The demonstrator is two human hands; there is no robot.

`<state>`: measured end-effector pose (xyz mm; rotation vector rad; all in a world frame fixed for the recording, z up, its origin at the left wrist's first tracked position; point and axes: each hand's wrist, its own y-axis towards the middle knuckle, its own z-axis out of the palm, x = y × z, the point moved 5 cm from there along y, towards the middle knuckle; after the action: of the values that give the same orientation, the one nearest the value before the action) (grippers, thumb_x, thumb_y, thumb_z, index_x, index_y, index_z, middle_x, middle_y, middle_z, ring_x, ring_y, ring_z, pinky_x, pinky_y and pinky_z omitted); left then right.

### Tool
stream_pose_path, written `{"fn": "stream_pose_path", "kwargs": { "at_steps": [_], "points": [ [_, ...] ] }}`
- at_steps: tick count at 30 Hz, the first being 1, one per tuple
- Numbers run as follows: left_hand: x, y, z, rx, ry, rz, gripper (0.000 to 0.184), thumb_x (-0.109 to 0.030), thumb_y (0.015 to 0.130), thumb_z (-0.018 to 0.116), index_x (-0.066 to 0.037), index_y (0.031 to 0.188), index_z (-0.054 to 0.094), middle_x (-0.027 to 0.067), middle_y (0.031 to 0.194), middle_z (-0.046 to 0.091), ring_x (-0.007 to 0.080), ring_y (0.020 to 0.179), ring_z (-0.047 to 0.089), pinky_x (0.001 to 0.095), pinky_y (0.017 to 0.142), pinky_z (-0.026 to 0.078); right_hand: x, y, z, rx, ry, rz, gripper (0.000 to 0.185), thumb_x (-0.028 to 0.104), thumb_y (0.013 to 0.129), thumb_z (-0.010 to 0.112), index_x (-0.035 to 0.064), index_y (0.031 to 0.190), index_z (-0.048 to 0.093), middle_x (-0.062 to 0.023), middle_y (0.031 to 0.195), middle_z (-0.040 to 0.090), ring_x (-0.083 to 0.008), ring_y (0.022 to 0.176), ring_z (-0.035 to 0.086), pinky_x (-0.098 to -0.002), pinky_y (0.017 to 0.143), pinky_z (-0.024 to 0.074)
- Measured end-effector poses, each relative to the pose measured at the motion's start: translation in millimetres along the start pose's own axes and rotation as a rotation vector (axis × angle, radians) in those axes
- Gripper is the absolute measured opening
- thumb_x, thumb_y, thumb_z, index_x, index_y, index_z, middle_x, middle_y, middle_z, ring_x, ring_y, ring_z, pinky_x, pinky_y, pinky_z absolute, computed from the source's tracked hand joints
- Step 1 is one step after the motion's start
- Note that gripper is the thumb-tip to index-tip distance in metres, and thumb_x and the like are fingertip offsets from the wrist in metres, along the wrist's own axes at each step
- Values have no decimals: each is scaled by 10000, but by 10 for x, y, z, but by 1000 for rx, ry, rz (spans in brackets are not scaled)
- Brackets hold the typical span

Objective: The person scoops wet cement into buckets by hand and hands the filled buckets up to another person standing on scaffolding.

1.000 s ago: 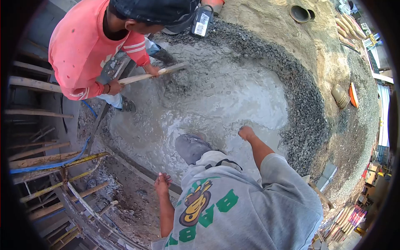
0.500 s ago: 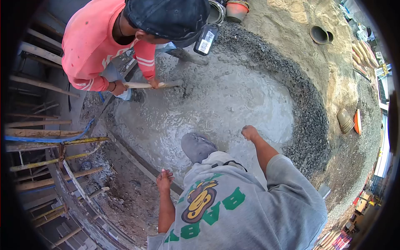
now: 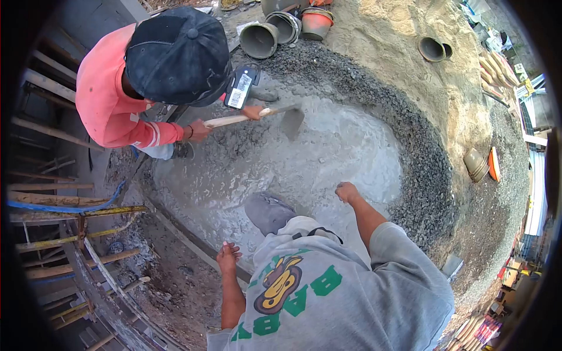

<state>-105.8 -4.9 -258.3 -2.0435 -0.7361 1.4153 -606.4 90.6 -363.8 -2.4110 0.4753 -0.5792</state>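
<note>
My left hand (image 3: 228,256) hangs beside my body near the wooden board edge, its fingers loosely apart and holding nothing. Over the wet grey cement mix (image 3: 357,134) is my right hand (image 3: 348,192), its fingers curled in with nothing visible in them. Neither hand touches the mix. Across from me, a co-worker in a pink top (image 3: 102,93) and dark cap grips the wooden handle of a hoe (image 3: 234,119) with both hands. Its blade (image 3: 291,121) is at the surface of the mix.
Dark gravel (image 3: 430,175) rings the mix, with sand (image 3: 380,35) behind it. Buckets (image 3: 259,41) stand at the top, and another bucket (image 3: 432,49) lies on the sand. Scaffold poles (image 3: 76,237) and a board (image 3: 181,231) border the left side.
The co-worker's hoe has shifted right across the mix, its blade now showing. The co-worker's head has moved left in view, revealing more buckets. My hands have hardly moved.
</note>
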Motion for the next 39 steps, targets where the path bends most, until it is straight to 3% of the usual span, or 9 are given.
{"fn": "stream_pose_path", "kwargs": {
  "at_steps": [4, 7, 10, 14, 22, 25, 29, 32, 39],
  "points": [
    [-134, -47, 130, 2, 4, 30, 474, -443, 908, 416, -8, 992, 586, 89, 799, 642, 144, 567, 582, 253, 486, 410, -503, 28, 354, -47, -38, 37, 174, 155, 624, 638, 90, 783, 664, -79, 1020, 633, -271, 959, 595, -342, 774, 498],
    [-100, -33, 229, 16, -12, 35, 477, -444, 910, 404, -12, 988, 591, 84, 800, 644, 142, 571, 582, 251, 499, 413, -791, -61, 473, 50, 10, 101, 206, 172, 587, 696, 106, 779, 658, -66, 997, 639, -251, 969, 589, -338, 778, 499],
    [54, -110, 293, 23, -33, 24, 483, -449, 911, 395, -14, 987, 592, 84, 800, 645, 139, 579, 584, 252, 507, 415, -838, -278, 446, -49, -345, -69, 238, 191, 570, 720, 115, 785, 651, -53, 985, 642, -237, 976, 583, -331, 791, 495],
    [231, -241, 232, 16, -28, 13, 490, -456, 911, 393, -13, 986, 591, 91, 799, 646, 139, 580, 588, 255, 501, 415, -1009, -248, 537, 124, 32, 146, 269, 223, 563, 731, 121, 798, 649, -42, 976, 643, -226, 981, 580, -325, 792, 494],
    [480, -180, -21, -62, -145, -32, 483, -449, 908, 422, 0, 977, 587, 103, 786, 646, 149, 545, 588, 256, 462, 407, -621, -109, -79, 11, -33, 104, 218, 201, 647, 685, 109, 842, 657, -75, 1061, 617, -245, 1004, 571, -340, 832, 479],
    [457, -148, 29, -50, -141, -41, 511, -477, 907, 403, -6, 987, 583, 96, 786, 646, 146, 549, 589, 257, 470, 417, -501, -43, -304, -70, -226, -111, 247, 148, 718, 613, 76, 951, 646, -89, 1051, 614, -229, 880, 624, -343, 731, 520],
    [301, -140, 160, -7, -105, -23, 513, -479, 913, 386, -12, 986, 584, 90, 790, 648, 139, 562, 591, 248, 483, 423, -494, -181, -429, -56, 305, 144, 330, 108, 751, 542, 24, 1066, 595, -79, 995, 614, -176, 674, 636, -312, 547, 526],
    [195, -137, 214, 15, -73, -42, 512, -478, 915, 383, -14, 984, 588, 85, 792, 648, 134, 569, 590, 242, 492, 425, -527, -204, -335, -92, 382, 144, 351, 89, 757, 520, 6, 1093, 573, -71, 959, 613, -156, 606, 624, -298, 486, 512],
    [134, -36, 145, -1, -63, -34, 504, -471, 917, 382, -17, 988, 590, 80, 779, 647, 131, 552, 586, 244, 475, 423, -772, -442, 410, 81, 268, 234, 237, 104, 668, 620, 66, 902, 638, -49, 932, 634, -195, 698, 638, -309, 551, 518]
  ]
}}
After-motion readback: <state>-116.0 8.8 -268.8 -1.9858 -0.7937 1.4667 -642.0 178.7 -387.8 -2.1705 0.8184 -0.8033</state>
